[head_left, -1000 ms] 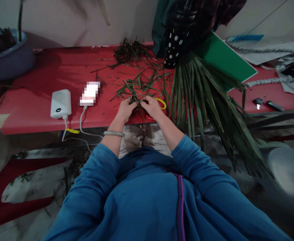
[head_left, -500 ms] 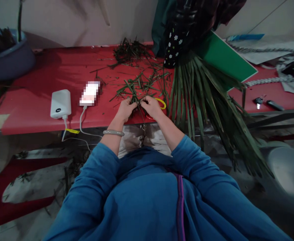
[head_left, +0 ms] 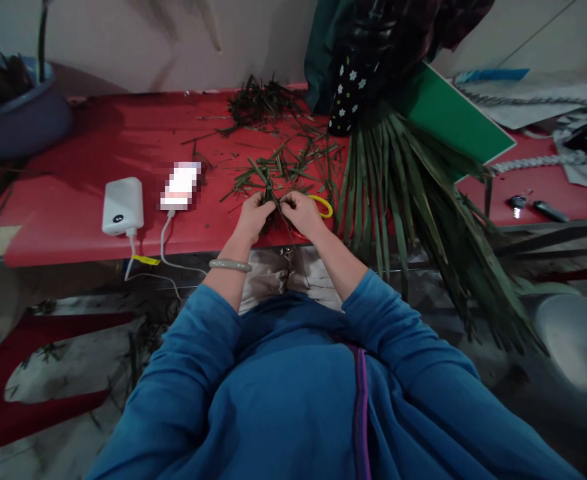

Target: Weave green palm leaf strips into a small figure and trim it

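Close together over the front of the red table (head_left: pixel 213 230), both my hands pinch dark green palm leaf strips (head_left: pixel 269 189). My left hand (head_left: pixel 255 215), below a grey bangle on the wrist, has thumb and fingers closed on the strips from the left. From the right, my right hand (head_left: pixel 301 212) grips them between thumb and fingertips. One thin strand hangs below the fingers past the table edge. Scissors with a yellow handle loop (head_left: pixel 325 207) lie partly hidden beneath my right hand. Cut leaf pieces (head_left: pixel 293 160) are scattered just beyond my hands.
A large palm leaf (head_left: pixel 373 187) overhangs the table edge on the right, by a green board (head_left: pixel 453 120). A white power bank (head_left: pixel 123 207) and a phone (head_left: pixel 181 187) with cables lie left. A blue basin (head_left: pixel 23 113) stands far left; a leaf pile (head_left: pixel 263 103) lies behind.
My hands stay nearly in place, still holding the strips. The thin strand below them now hangs lower and farther right. The whole view has shifted very slightly.
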Demonstrator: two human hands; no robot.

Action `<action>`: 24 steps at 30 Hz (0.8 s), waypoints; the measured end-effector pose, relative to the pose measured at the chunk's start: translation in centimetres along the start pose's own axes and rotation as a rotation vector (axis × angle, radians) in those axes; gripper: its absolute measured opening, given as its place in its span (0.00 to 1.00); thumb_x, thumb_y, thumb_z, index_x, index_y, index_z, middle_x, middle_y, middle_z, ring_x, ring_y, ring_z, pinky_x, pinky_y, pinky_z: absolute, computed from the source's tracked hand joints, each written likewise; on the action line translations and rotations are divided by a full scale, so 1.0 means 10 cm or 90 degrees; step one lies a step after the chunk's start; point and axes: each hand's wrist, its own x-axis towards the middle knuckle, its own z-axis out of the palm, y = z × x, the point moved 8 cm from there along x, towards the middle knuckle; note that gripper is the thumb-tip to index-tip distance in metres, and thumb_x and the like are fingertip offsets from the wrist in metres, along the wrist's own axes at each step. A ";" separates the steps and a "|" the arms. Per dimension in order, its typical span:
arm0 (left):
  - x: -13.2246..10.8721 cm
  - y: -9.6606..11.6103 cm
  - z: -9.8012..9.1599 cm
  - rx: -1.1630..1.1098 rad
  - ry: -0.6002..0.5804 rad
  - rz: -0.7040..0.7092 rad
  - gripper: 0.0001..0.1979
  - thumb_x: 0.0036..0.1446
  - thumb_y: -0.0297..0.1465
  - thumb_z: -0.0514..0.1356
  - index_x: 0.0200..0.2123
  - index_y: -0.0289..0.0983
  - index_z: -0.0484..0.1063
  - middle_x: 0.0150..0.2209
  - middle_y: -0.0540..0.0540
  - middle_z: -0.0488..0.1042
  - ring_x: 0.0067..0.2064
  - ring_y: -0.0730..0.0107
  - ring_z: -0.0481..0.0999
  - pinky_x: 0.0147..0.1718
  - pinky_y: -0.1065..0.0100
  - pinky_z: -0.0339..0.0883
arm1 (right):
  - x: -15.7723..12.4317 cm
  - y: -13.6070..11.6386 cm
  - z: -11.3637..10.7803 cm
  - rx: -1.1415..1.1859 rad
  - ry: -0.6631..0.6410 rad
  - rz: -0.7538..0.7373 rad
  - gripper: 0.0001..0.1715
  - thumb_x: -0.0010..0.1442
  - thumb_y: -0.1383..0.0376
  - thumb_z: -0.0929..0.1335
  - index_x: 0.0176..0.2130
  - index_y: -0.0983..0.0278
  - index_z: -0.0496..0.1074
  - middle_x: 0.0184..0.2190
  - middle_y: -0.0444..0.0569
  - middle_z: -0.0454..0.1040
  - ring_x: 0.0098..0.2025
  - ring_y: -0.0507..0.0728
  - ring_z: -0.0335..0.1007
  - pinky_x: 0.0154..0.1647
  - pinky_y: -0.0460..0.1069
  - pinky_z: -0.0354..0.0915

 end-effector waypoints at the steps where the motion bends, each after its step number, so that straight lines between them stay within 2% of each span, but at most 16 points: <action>1: 0.00 -0.01 0.00 0.002 -0.001 0.000 0.05 0.39 0.26 0.57 0.25 0.33 0.66 0.20 0.54 0.65 0.22 0.81 0.62 0.21 0.77 0.56 | 0.00 -0.01 0.00 -0.003 -0.003 -0.004 0.07 0.48 0.67 0.62 0.29 0.67 0.69 0.26 0.46 0.72 0.29 0.52 0.66 0.33 0.47 0.60; 8: 0.01 -0.02 -0.04 0.036 0.039 -0.004 0.03 0.38 0.23 0.55 0.21 0.35 0.62 0.17 0.56 0.59 0.18 0.83 0.56 0.17 0.77 0.48 | -0.01 -0.04 0.04 -0.020 -0.026 -0.005 0.10 0.47 0.69 0.62 0.32 0.68 0.69 0.27 0.47 0.72 0.30 0.53 0.66 0.34 0.47 0.62; 24: -0.03 0.05 -0.02 0.011 0.069 -0.004 0.03 0.40 0.26 0.55 0.24 0.34 0.65 0.18 0.55 0.62 0.19 0.83 0.58 0.18 0.76 0.50 | -0.03 -0.04 0.06 0.052 -0.033 -0.016 0.10 0.47 0.68 0.61 0.31 0.67 0.68 0.27 0.46 0.72 0.29 0.51 0.64 0.33 0.46 0.61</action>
